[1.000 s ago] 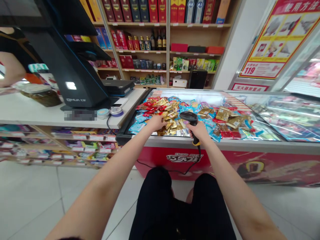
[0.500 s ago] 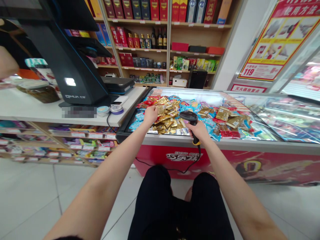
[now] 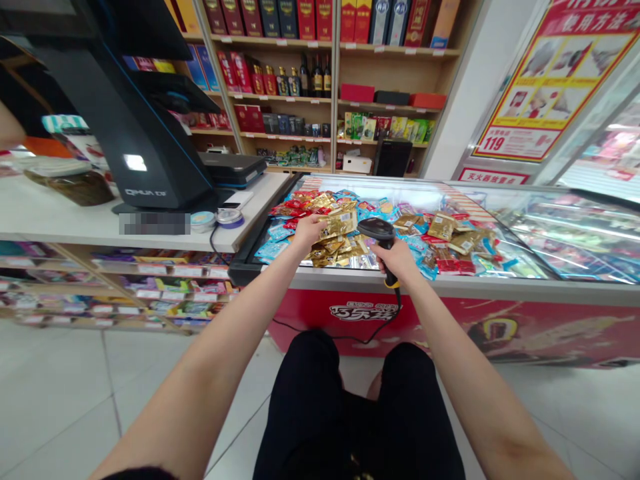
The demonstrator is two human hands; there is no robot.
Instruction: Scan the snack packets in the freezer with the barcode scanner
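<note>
White floor tiles [image 3: 60,387] run to a red-fronted chest freezer [image 3: 300,307] at twelve o'clock. Over its top, the right hand [image 3: 397,259] is wrapped around a black barcode scanner [image 3: 377,230]; the left hand [image 3: 307,231] pinches a gold foil packet [image 3: 342,225], which juts toward three o'clock from that grip, near the scanner. Wooden shelving [image 3: 397,71] stands farther off at twelve.

Another person [image 3: 23,93] is cut off — arm [image 3: 9,128] (blurred) included.

Two hands [image 3: 307,233], one scanner [image 3: 377,229], one held packet [image 3: 342,223], three flat boxes [image 3: 391,97]
</note>
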